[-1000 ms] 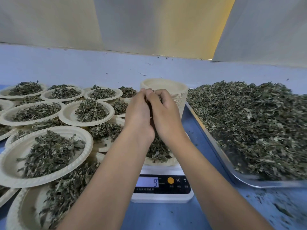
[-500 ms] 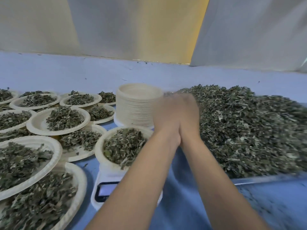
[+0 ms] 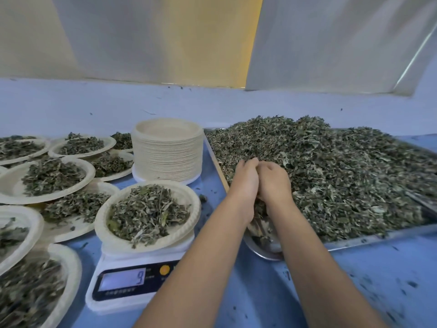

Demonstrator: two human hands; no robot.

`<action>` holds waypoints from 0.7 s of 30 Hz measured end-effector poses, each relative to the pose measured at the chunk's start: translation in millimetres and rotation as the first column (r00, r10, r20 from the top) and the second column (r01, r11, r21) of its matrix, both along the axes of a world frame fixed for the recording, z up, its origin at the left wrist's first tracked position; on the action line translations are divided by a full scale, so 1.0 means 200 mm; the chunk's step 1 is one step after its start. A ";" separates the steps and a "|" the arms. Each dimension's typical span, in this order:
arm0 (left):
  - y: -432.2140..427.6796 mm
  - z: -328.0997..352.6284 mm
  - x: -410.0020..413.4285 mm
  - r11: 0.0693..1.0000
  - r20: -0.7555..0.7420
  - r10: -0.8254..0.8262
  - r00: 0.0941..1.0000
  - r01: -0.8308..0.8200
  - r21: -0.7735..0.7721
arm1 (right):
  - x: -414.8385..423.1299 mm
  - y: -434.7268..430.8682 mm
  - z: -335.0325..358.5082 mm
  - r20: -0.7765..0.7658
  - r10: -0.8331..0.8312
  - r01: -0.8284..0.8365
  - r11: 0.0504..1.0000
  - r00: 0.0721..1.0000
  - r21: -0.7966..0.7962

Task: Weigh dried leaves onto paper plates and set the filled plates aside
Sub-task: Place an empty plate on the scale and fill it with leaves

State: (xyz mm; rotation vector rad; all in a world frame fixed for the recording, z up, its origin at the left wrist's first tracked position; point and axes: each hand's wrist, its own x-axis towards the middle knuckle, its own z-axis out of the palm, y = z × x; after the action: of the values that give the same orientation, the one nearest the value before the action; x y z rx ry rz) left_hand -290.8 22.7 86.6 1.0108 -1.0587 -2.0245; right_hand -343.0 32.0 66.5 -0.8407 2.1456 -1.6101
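Observation:
A paper plate (image 3: 190, 204) heaped with dried leaves sits on the white digital scale (image 3: 111, 301), whose display shows 9. To its right a metal tray (image 3: 369, 239) holds a big heap of dried leaves (image 3: 335, 176). My left hand (image 3: 244, 183) and my right hand (image 3: 275, 183) are pressed together, fingers curled, at the heap's near-left corner. A clump of leaves shows between the two palms. The fingertips are sunk into the heap.
A tall stack of empty paper plates (image 3: 168, 155) stands behind the scale. Several filled plates (image 3: 78, 183) overlap across the left of the blue table (image 3: 378, 287). Leaf crumbs dot the table at the front right. A pale wall runs along the back.
Both hands, held together, have moved right from above the plate on the scale to the tray's leaf heap. The view has swung right and back; the scale still reads 9.

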 end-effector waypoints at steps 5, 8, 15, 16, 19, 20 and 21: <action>-0.05 0.00 0.08 0.993 0.005 0.025 1.000 -0.024 -0.113 | 0.04 -0.01 -0.01 -0.053 -0.034 0.031 0.998 0.998 -0.053; -0.08 0.05 0.17 0.980 -0.012 0.020 1.000 -0.022 -0.200 | 0.11 -0.03 0.02 -0.052 0.033 -0.039 0.993 0.998 -0.115; -0.15 0.15 0.62 0.896 -0.103 0.242 0.965 -0.263 -0.359 | 0.43 -0.19 0.09 -0.143 0.362 -0.376 0.923 0.921 -0.086; -0.17 0.15 0.70 0.884 -0.131 0.275 0.953 -0.304 -0.356 | 0.48 -0.21 0.09 -0.178 0.405 -0.423 0.903 0.897 -0.072; -0.25 0.13 0.90 0.843 -0.183 0.389 0.903 -0.429 -0.326 | 0.59 -0.22 0.08 -0.462 0.417 -0.445 0.894 0.783 0.054; -0.27 0.12 0.95 0.832 -0.209 0.413 0.887 -0.460 -0.308 | 0.62 -0.22 0.07 -0.550 0.416 -0.417 0.899 0.724 0.130; -0.29 0.11 0.99 0.829 -0.229 0.429 0.874 -0.481 -0.283 | 0.64 -0.22 0.07 -0.609 0.426 -0.382 0.900 0.670 0.209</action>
State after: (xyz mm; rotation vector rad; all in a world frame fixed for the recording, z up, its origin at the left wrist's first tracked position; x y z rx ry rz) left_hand -92.6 -35.8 108.7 0.8146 -0.9258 -1.4481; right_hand -214.2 -11.1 80.5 -1.9240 2.1497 -1.0953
